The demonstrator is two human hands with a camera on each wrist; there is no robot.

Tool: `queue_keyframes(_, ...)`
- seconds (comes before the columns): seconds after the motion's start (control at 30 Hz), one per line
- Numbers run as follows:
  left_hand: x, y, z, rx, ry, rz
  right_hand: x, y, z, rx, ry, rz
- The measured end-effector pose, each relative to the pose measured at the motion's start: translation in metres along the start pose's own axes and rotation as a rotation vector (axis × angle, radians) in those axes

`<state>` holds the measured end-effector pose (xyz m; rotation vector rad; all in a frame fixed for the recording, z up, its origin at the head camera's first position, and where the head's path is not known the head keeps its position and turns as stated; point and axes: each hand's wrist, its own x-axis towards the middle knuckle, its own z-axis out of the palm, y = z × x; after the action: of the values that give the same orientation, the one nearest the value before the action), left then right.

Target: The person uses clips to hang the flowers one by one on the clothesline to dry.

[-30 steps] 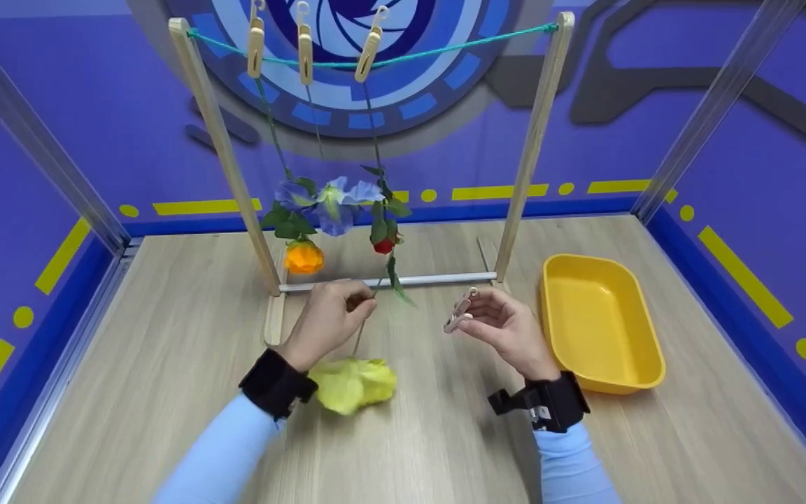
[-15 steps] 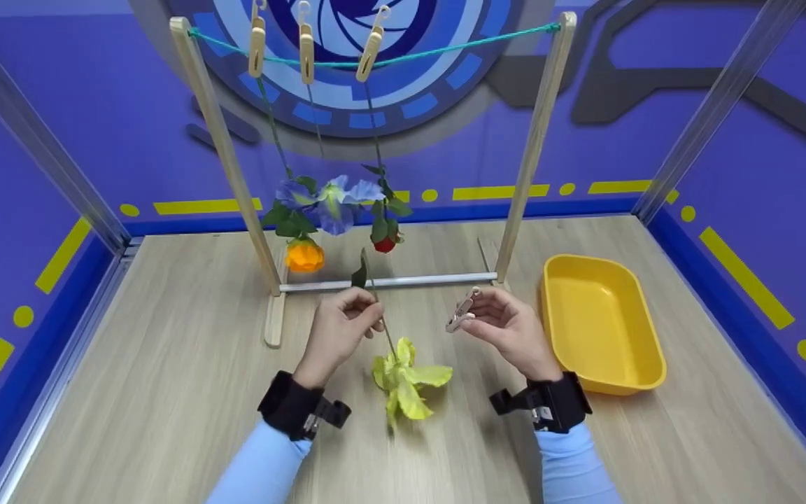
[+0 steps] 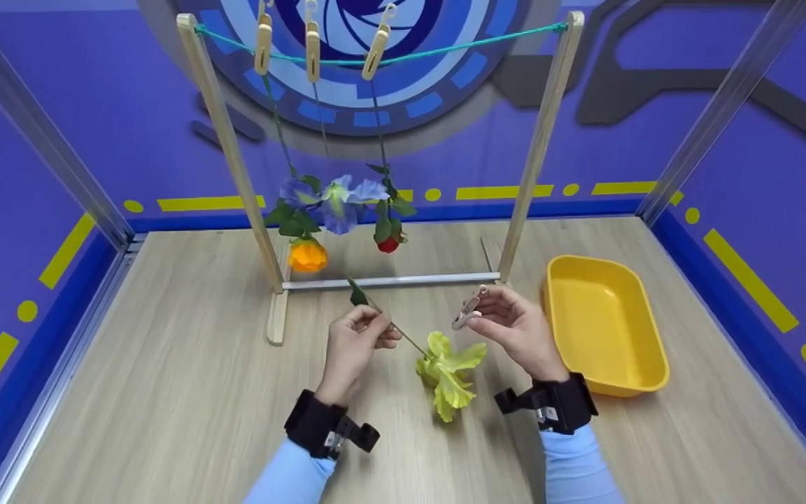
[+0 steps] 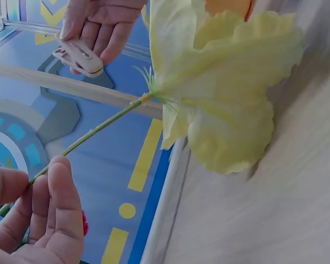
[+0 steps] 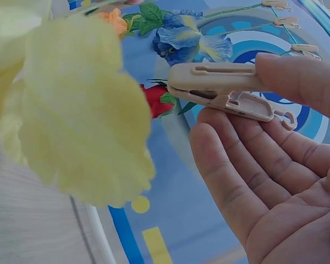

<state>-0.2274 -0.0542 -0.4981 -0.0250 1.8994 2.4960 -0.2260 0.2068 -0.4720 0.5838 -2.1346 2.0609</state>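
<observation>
A yellow artificial flower (image 3: 450, 374) hangs tilted in front of me, its bloom low and to the right. My left hand (image 3: 357, 346) pinches its thin stem (image 4: 107, 122) between thumb and fingers; a dark green leaf (image 3: 357, 294) sits at the stem's upper end. In my right hand (image 3: 518, 332) is a beige clothespin (image 5: 220, 88), held between thumb and fingertips, with a small hook at one end. The bloom lies between the two hands, near the clothespin but apart from it in the head view.
A wooden frame (image 3: 546, 133) carries a green cord (image 3: 445, 49) with three clothespins. From them hang an orange flower (image 3: 307, 255), a blue flower (image 3: 338, 203) and a red rose (image 3: 387, 243), heads down. A yellow tray (image 3: 606, 322) stands at the right on the wooden table (image 3: 179, 392).
My left hand has moved right and slightly towards me, swinging the yellow bloom rightwards and tipping the stem's leafy end to the left. The right hand with the clothespin has barely moved.
</observation>
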Motion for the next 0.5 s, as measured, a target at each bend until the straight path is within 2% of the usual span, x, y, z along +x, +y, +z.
queue_keyframes(0.17, -0.003, -0.01, 0.006, -0.097, 0.05, -0.051, -0.001, -0.004, -0.002, -0.043, 0.028, 0.02)
queue_keyframes(0.3, -0.004, -0.021, 0.01, -0.151, 0.087, -0.072, -0.001, -0.006, -0.002, -0.038, 0.033, 0.019)
queue_keyframes(0.5, -0.006, -0.034, 0.017, -0.266, 0.154, -0.152, -0.001, -0.007, -0.001, -0.031, 0.043, 0.009)
